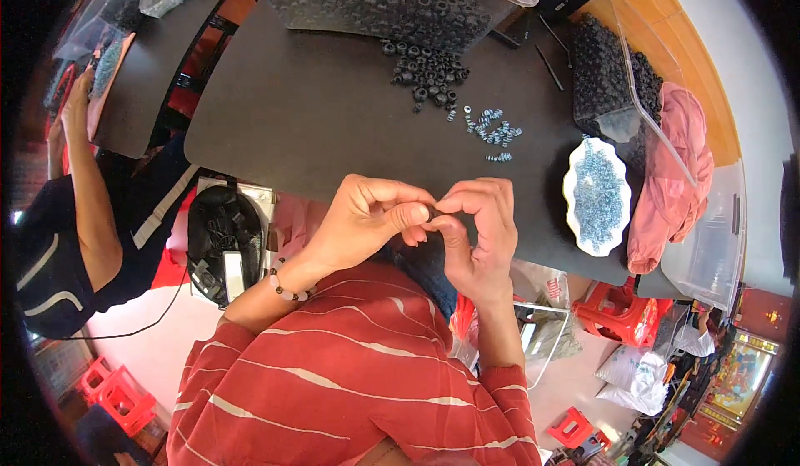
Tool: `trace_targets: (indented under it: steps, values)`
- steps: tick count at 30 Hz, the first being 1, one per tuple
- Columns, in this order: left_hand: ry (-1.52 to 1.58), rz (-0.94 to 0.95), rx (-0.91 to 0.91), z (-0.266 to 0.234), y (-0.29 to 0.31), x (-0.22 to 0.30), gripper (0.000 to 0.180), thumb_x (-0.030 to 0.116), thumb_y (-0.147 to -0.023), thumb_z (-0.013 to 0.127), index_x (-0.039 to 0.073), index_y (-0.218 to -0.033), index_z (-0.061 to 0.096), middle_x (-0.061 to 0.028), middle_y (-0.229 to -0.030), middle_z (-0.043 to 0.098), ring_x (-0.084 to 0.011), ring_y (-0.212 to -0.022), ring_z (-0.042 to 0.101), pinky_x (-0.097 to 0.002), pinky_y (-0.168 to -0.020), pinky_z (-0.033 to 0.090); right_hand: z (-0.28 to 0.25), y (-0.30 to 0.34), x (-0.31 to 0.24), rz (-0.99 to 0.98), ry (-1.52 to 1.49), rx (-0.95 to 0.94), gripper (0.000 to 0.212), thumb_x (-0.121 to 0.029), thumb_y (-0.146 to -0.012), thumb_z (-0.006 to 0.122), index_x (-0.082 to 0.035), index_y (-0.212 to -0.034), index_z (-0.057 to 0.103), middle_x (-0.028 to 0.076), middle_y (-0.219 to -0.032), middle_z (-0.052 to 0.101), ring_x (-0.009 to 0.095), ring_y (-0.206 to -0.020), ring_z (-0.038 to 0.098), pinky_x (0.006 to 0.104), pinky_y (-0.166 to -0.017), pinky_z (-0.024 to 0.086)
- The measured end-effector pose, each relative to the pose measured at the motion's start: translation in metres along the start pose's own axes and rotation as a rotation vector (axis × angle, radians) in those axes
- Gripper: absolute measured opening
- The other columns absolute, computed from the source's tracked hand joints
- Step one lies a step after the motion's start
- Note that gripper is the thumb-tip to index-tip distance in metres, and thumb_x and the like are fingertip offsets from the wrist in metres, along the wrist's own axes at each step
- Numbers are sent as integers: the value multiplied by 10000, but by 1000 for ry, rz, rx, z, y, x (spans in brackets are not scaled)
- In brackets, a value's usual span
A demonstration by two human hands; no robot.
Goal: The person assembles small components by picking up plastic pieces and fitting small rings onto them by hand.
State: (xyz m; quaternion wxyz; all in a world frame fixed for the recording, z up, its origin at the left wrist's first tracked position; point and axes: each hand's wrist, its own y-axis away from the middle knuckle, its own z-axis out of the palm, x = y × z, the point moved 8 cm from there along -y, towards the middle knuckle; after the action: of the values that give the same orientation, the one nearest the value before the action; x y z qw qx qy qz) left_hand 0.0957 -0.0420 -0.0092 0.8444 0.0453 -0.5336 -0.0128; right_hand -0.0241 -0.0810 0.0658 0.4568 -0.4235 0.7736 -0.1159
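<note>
My left hand (pixel 367 220) and my right hand (pixel 479 237) meet fingertip to fingertip in front of the table's near edge, both in a pinch. Something small and dark shows between the fingertips, too small and covered to name. A beaded bracelet (pixel 292 289) circles my left wrist. Just beyond my hands, a small group of blue-grey ring-like beads (pixel 498 132) lies on the dark table (pixel 275 107). Farther back, a heap of black round beads (pixel 427 74) spreads in front of a clear bin (pixel 383 16) full of the same kind.
A white scalloped dish (pixel 573 184) of blue beads stands at the right, beside a second clear bin of black beads (pixel 600 74) and a pink cloth (pixel 671 182). Thin dark sticks (pixel 550 67) lie behind. Another person's arm (pixel 87 182) is at left. Red stools (pixel 621 312) stand below.
</note>
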Motion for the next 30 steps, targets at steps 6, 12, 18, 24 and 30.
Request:
trace_targets:
  steps: [6,12,18,24,30]
  values:
    - [-270,41,96,-17,2,9,192,125,-882,663,-27,-999,677,-73,-807,678,-91,-682,625,-222,-628,527,-7,11,42,356,-350,135,90,-39,-816,635,-24,-884,579,94,-880,579,200,-782,564,279,-698,453]
    - [-152,136,245,-27,1,19,192,109,-900,634,-11,-1044,676,-71,-854,683,-79,-711,619,-197,-627,511,25,-15,42,40,327,-30,133,-83,-759,688,-94,-874,623,47,-873,598,272,-846,526,399,-731,421]
    - [-127,87,232,-27,-1,12,228,137,-922,606,18,-1107,666,-51,-864,656,-70,-733,605,-194,-648,502,3,-32,54,115,329,-17,118,-138,-817,654,-99,-928,652,85,-853,631,293,-810,556,400,-739,447]
    - [-106,94,175,-25,-6,11,239,117,-916,612,13,-1127,656,-37,-872,621,-67,-757,578,-200,-665,488,-62,-42,91,210,522,8,154,-42,-814,617,-81,-957,659,108,-844,642,307,-804,560,395,-721,450]
    - [-184,130,113,-19,-8,11,260,95,-898,633,15,-1146,647,-40,-870,627,-65,-723,551,-202,-648,468,-48,-36,117,159,472,-67,127,-51,-797,639,-89,-914,670,104,-830,636,306,-810,551,393,-710,454]
